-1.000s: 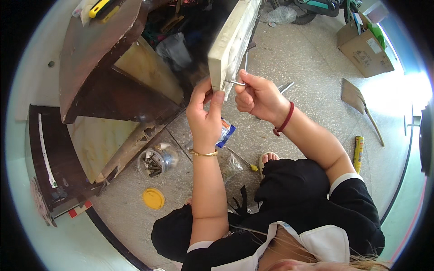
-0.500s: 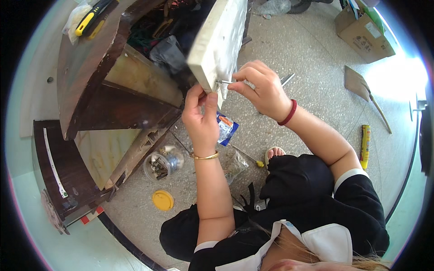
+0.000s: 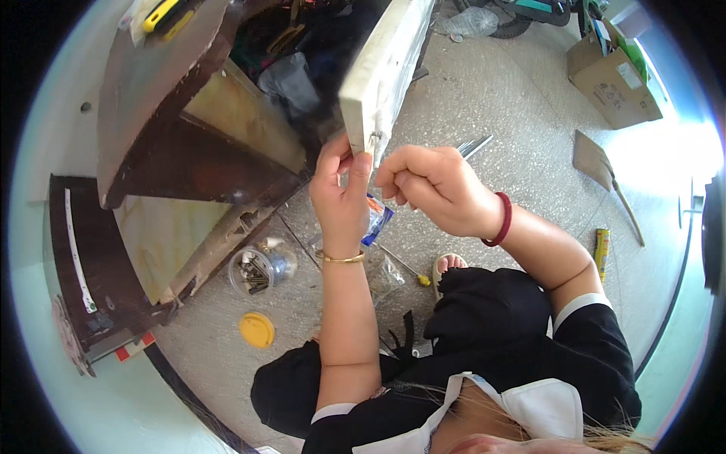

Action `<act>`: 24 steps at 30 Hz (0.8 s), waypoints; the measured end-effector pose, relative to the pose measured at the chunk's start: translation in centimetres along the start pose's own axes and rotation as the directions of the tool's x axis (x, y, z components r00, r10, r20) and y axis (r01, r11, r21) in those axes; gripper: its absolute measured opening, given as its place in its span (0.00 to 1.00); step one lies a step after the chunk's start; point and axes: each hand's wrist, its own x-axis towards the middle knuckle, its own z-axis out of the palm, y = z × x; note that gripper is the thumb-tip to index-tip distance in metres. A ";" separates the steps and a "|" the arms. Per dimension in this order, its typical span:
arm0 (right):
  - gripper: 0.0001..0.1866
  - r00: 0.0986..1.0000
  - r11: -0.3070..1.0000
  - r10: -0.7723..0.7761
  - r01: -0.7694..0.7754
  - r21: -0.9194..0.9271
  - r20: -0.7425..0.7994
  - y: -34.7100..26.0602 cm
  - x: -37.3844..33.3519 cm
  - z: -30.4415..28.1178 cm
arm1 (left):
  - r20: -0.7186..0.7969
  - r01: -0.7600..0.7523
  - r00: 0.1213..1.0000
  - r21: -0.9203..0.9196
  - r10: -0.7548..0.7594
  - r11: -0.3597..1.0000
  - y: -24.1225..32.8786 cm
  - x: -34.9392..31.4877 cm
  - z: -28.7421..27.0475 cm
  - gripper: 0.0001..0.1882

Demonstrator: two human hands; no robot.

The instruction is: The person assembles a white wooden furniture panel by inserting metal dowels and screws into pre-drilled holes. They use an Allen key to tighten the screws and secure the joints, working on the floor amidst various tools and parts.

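A thick white panel (image 3: 363,106) stands out from the dark brown cabinet (image 3: 204,155), its right face looking glossy and wrinkled. My left hand (image 3: 340,200) pinches the panel's near lower edge between thumb and fingers. A small metal piece like a screw (image 3: 376,137) shows at that edge, just above the left thumb. Close by on the right, my right hand (image 3: 442,189) is closed with its fingers curled, apart from the metal piece. Whatever its fingers may hold is hidden.
Below the hands lie a blue packet (image 3: 377,219), a clear tub of metal parts (image 3: 253,272), a yellow lid (image 3: 256,330) and a screwdriver (image 3: 422,280). Metal strips (image 3: 474,147), a dustpan (image 3: 593,159), a yellow tube (image 3: 601,253) and a cardboard box (image 3: 616,87) are rightward.
My right hand has come off the small metal piece and moved down, its fingers curling inward. The left hand keeps its pinch on the panel. The whole view has shifted slightly.
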 end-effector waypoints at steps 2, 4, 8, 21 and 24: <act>0.08 0.991 0.988 0.135 -0.135 0.077 0.009 0.0 0.3 0.9 | -0.023 0.009 1.000 -0.010 -0.009 1.000 -0.3 -0.2 0.1 0.15; 0.08 0.973 0.970 0.230 -0.228 0.084 -0.016 1.8 -0.4 1.2 | -0.018 -0.026 0.999 0.027 0.027 0.999 -0.3 0.0 0.5 0.15; 0.08 0.909 0.910 0.415 -0.415 0.009 -0.049 7.9 -2.2 0.2 | 0.022 -0.062 0.998 0.062 0.061 0.996 0.0 0.2 -0.9 0.16; 0.12 0.747 0.611 0.504 0.046 -0.790 0.433 26.5 -15.2 8.2 | 0.175 0.078 0.982 -0.060 -0.067 0.995 1.5 0.8 -1.9 0.18; 0.12 0.792 0.587 0.517 -0.051 -0.808 0.325 27.5 -15.2 8.3 | 0.163 -0.001 0.987 -0.075 0.013 0.997 1.0 1.0 -2.0 0.18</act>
